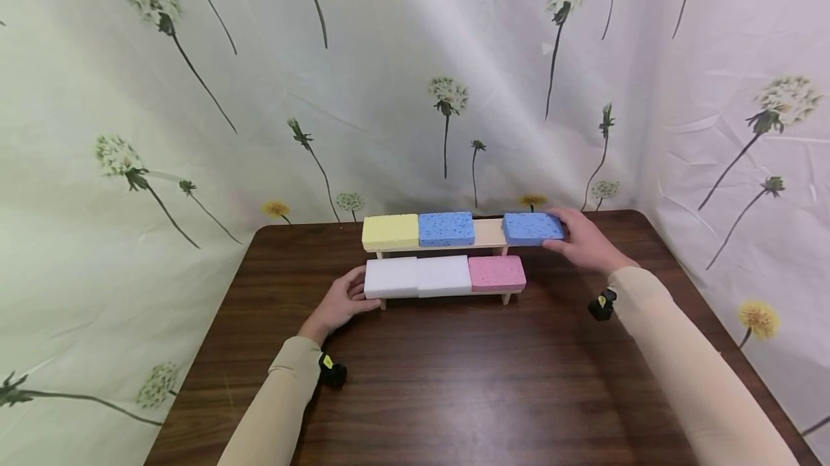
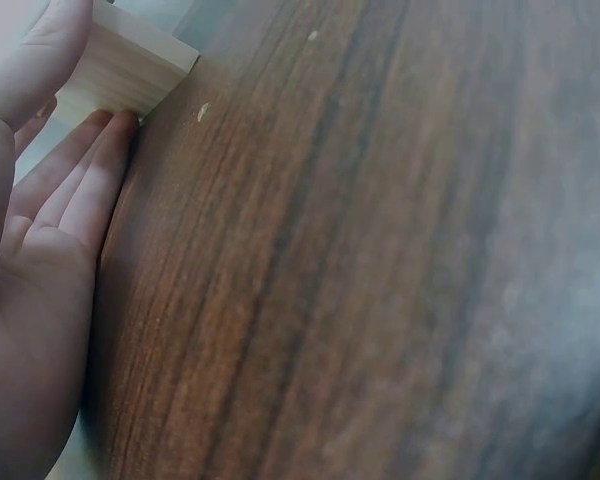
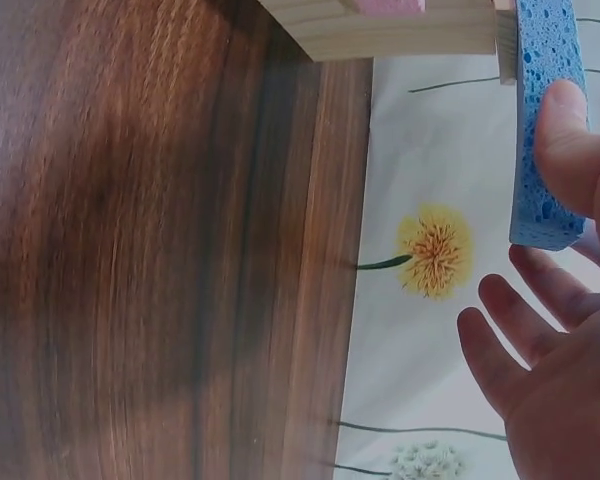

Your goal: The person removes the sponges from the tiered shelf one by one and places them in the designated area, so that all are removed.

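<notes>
Fingers and thumb of the right hand (image 1: 586,243) are pinching one blue sponge (image 1: 528,229) at the right edge of the top shelf (image 1: 489,234), with it poking out past that end (can't tell from here if any of it rests on the wood). Left hand (image 1: 338,305) is at the left edge of the bottom shelf (image 1: 506,299), fingers touching the wood, though I can't tell if that's a real grip.

Looks like a lining-up step to me: there's a bare strip between this sponge and the other blue sponge (image 1: 446,229), so I'd guess the next move calls for a gentle level slide left, no squashing.

Texture-wise, that other one is properly pocked, the yellow sponge (image 1: 390,233) at the top shelf's left edge looks grainier, and the pink sponge (image 1: 497,274) at the bottom shelf's right end is speckled. Both white blocks (image 1: 391,278) look smooth and squared-off. Shelves are pale wood, near the far edge of a dark, grained desk (image 1: 480,394).
</notes>
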`<state>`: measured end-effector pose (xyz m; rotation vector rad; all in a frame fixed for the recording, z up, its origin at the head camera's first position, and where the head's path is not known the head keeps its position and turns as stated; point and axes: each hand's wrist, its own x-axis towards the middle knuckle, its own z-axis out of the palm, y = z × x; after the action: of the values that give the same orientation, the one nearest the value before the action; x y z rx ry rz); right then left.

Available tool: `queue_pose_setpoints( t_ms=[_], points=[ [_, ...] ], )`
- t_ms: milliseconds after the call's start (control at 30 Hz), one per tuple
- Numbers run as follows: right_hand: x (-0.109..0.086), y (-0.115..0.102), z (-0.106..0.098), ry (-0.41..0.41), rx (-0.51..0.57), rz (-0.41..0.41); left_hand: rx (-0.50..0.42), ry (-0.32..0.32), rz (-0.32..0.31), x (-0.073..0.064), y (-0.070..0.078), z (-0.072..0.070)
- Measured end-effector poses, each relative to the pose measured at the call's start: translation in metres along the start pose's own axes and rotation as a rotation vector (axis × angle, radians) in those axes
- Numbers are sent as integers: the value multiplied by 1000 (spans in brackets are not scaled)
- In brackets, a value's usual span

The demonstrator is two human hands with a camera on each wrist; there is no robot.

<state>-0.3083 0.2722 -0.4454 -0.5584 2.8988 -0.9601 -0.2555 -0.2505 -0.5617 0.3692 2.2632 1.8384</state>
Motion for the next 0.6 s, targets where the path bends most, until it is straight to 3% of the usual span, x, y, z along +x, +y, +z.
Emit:
queue_pose_setpoints(
  t_ms=[367,600],
  points=[
    [-3,10,-16,24,-14,5,-10,4,3,-1,1,1],
    [-10,34,-9,26,-48,3,-24,1,4,0,0,2]
  ],
)
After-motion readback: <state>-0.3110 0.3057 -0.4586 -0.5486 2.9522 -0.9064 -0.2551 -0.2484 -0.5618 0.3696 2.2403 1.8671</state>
